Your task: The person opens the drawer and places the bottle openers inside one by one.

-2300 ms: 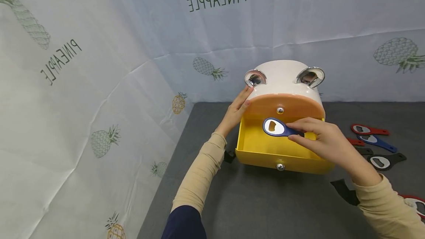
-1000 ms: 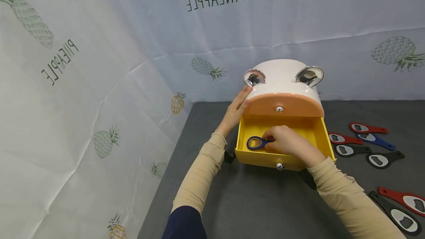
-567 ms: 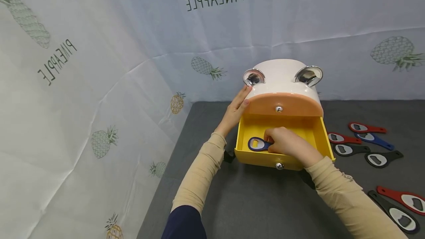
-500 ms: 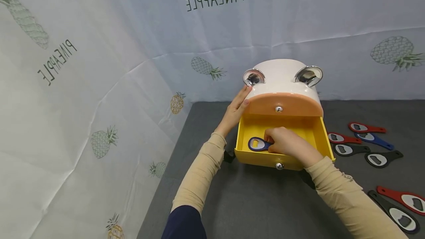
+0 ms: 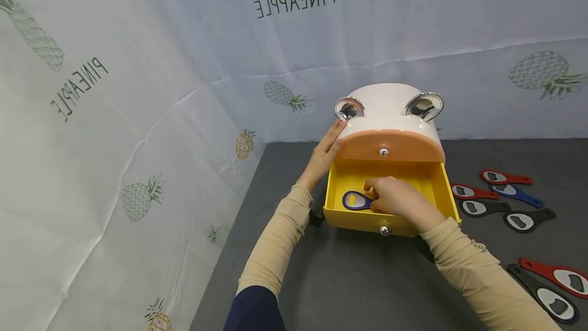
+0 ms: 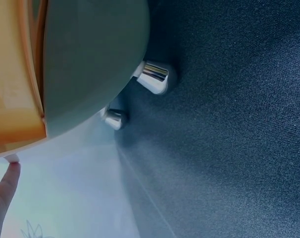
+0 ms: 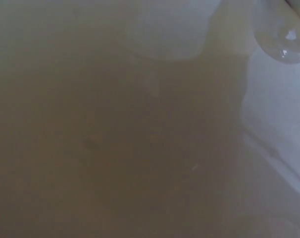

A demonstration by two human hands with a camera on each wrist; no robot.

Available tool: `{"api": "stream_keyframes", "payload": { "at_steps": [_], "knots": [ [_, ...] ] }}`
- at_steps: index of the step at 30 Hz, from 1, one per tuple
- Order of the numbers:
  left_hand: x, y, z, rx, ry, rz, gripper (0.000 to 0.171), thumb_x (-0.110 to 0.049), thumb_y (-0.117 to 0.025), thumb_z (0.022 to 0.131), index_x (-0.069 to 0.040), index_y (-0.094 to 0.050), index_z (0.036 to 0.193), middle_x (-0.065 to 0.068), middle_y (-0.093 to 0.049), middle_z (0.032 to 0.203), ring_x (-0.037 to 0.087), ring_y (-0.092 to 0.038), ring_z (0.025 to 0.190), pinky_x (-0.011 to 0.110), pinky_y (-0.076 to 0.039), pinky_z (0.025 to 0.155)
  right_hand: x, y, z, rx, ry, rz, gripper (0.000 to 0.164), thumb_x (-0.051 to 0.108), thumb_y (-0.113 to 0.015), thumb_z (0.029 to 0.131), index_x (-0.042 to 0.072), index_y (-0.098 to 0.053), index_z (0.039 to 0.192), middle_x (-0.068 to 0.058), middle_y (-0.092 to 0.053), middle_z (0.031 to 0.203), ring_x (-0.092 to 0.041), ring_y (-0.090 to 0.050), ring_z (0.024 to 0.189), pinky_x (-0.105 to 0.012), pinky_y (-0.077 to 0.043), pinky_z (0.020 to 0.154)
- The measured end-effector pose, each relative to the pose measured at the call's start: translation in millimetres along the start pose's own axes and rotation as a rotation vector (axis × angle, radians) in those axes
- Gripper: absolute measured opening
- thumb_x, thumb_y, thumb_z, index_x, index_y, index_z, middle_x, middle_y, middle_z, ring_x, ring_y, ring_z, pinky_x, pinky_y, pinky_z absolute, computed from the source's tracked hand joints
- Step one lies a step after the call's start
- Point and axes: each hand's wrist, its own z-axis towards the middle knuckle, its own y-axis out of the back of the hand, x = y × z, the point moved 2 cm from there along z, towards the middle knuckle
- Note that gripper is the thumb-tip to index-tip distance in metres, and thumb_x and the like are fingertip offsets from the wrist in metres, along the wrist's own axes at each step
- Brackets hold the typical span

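A white frog-shaped storage box (image 5: 385, 109) with silver-rimmed eyes has its yellow lower drawer (image 5: 351, 219) pulled out. Straight fingers of my left hand (image 5: 321, 161) rest against the box's left side, below an eye. In the left wrist view a finger (image 6: 5, 188) touches the box's edge. A blue bottle opener (image 5: 356, 200) lies in the drawer's front left, its ring end to the left. My right hand (image 5: 398, 199) is inside the drawer, thumb and forefinger parted at the opener's handle, whose end is hidden. The right wrist view is a brownish blur.
Several red, black and blue bottle openers lie right of the box, among them a black one (image 5: 528, 220) and a blue one (image 5: 516, 194). Nearer the front right are a red opener (image 5: 553, 272) and another black opener (image 5: 544, 292). A pineapple-print cloth (image 5: 220, 106) hangs behind.
My right hand has brought the blue bottle opener down and left into the drawer. The opener now lies flat, and the fingers have loosened from it. The left hand has stayed in place.
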Motion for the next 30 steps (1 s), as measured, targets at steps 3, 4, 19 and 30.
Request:
{"api": "stream_keyframes", "payload": {
  "at_steps": [3,4,19,30],
  "knots": [
    [-0.7,-0.7,0.4,0.011,0.01,-0.003,0.065,-0.052,-0.031,0.092,-0.021,-0.025,0.149,-0.004,-0.012,0.159,0.016,-0.012,0.147,0.041,-0.017,0.119,-1,2,-1,-0.026,-0.018,0.0,0.03,0.012,-0.069,0.08,0.002,-0.064,0.107,-0.006,-0.066,0.082,-0.018,-0.056,0.071,-0.038,-0.051,0.07],
    [-0.9,-0.9,0.5,0.012,0.011,-0.001,0.064,-0.051,-0.031,0.092,-0.021,-0.025,0.149,-0.004,-0.012,0.159,0.016,-0.012,0.147,0.041,-0.017,0.119,-2,2,-2,-0.037,-0.023,-0.001,0.03,0.014,-0.069,0.081,0.002,-0.064,0.108,-0.006,-0.065,0.082,-0.018,-0.056,0.071,-0.038,-0.051,0.07],
    [35.5,-8.0,10.5,-0.043,-0.022,0.011,0.066,-0.062,-0.029,0.09,-0.03,-0.027,0.148,-0.015,-0.014,0.157,0.007,-0.014,0.145,0.039,-0.018,0.119,2,19,-21,-0.154,-0.016,0.054,0.034,0.026,-0.07,0.083,0.004,-0.065,0.108,-0.007,-0.067,0.09,-0.02,-0.059,0.08,-0.04,-0.053,0.073],
    [2.8,-2.2,1.9,-0.009,-0.01,0.009,0.054,-0.039,-0.033,0.099,-0.019,-0.026,0.149,-0.002,-0.014,0.158,0.016,-0.013,0.147,0.04,-0.016,0.12,-6,39,-48,-0.317,0.076,0.119,0.027,0.025,-0.069,0.085,0.007,-0.067,0.105,-0.006,-0.069,0.098,-0.02,-0.062,0.087,-0.042,-0.054,0.077]
  ]
}}
